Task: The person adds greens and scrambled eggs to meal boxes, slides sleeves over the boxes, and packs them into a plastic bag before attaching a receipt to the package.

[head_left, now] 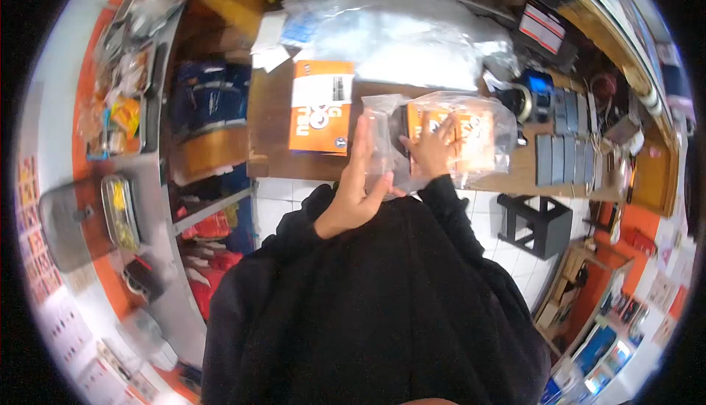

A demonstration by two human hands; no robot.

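A clear plastic bag lies on the wooden table with orange printed packs inside it. My right hand rests on these packs with its fingers spread; whether it is inside the bag or on top of the film I cannot tell. Upright at the bag's left end, my left hand has its fingers stretched out and its thumb apart, next to the loose film. To the left sits a stack of orange packs with white lettering and a white barcode label across it.
Crumpled clear plastic sheeting covers the back of the wooden table. On the right are a device with a blue screen and several grey boxes. A black stool stands below the table. Dark blue folded items fill a shelf at left.
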